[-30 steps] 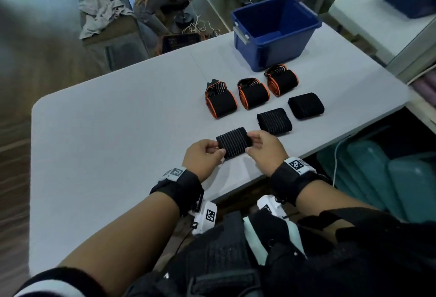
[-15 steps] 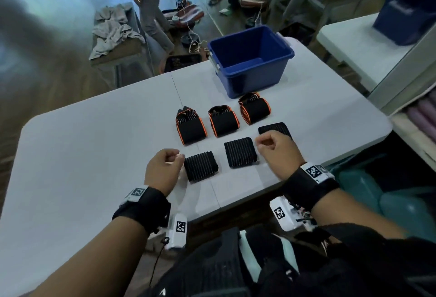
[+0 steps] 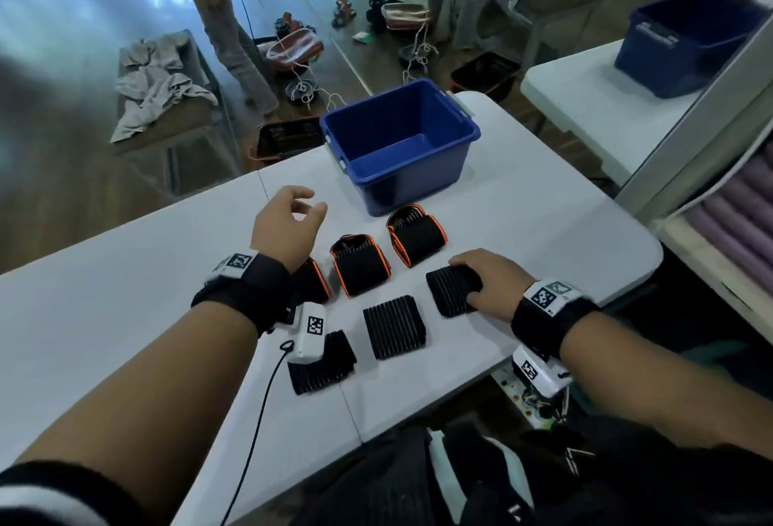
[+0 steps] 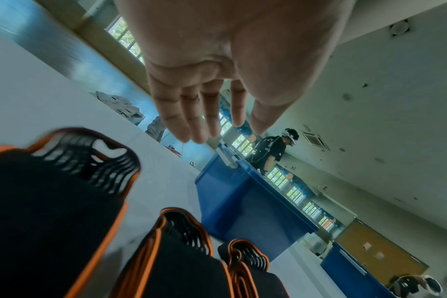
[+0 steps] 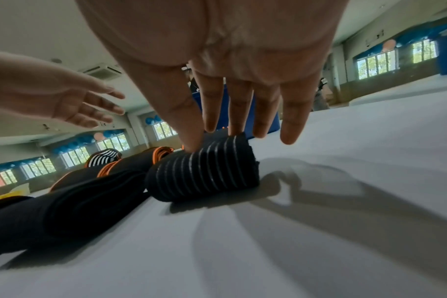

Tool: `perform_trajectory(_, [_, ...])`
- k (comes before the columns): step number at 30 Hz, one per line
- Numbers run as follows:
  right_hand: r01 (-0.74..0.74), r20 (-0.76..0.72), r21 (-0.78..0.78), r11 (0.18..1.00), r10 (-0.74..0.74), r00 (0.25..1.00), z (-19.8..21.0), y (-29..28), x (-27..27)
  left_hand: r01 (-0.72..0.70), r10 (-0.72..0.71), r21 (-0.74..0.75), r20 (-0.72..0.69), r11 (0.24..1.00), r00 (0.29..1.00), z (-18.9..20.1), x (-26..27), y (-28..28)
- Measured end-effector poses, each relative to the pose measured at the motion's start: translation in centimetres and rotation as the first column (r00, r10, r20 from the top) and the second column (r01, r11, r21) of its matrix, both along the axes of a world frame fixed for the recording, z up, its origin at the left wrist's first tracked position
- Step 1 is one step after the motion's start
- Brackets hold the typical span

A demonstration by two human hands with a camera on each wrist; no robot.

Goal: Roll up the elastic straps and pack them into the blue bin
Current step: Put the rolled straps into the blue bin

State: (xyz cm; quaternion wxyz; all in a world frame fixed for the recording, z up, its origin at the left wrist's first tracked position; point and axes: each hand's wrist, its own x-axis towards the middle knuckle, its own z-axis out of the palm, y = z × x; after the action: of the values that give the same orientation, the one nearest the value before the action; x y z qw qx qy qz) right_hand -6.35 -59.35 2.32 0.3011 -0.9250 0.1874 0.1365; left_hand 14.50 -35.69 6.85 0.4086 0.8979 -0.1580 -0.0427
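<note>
Now, coded wrist tags (image 3: 546, 295), right hand (image 3: 491, 281) on ribbed roll (image 3: 449, 291)

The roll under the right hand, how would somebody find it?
Find the blue bin on the white table. Two rows of rolls lie before it; take the nearer, all-black row. It is the rightmost roll, ribbed with no orange edging, the only one the right hand rests on.

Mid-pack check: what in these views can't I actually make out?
- Leftmost orange-trimmed black strap roll: head view, mostly behind the left hand's wristband.
- Nearest ribbed black strap roll: head view, partly under the wrist camera.
- Blue plastic bin floor: head view, near part hidden by its front wall.
</note>
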Motion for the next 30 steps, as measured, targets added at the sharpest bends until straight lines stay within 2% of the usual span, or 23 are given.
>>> perform_trajectory(7, [-0.049,-0.057,0.062,0.997,0.052,0.997,0.4,-0.2,0.5,-0.078,0.056,-0.092,-0.215,0.993,0.975,-0.8,5.2,-6.6])
perform_trajectory(9, [-0.022,-0.104,0.081,0.996,0.031,0.994,-0.3,-0.6,0.6,-0.114,0.089,-0.087,-0.250,0.990,0.964,-0.8,5.7,-8.1])
perform_trajectory(12, [-0.003,-0.099,0.101,0.995,0.013,0.995,-1.5,-0.6,0.7,-0.142,0.117,-0.071,-0.278,0.987,0.953,-1.0,6.2,-9.5])
perform_trajectory(16, [-0.116,-0.056,-0.016,0.993,0.115,0.992,-2.5,-0.3,0.9,-0.186,0.141,-0.103,-0.341,0.977,0.929,-1.3,6.9,-11.4])
perform_trajectory(21, [-0.227,-0.049,-0.041,0.973,0.225,0.973,-2.9,-1.2,0.7,-0.214,0.161,-0.109,-0.365,0.971,0.917,-1.3,6.7,-14.8])
perform_trajectory(30, [-0.208,-0.005,0.029,0.978,0.208,0.978,-2.7,-3.5,-0.3,-0.073,0.035,-0.080,-0.395,0.994,0.918,-1.1,5.9,-19.8])
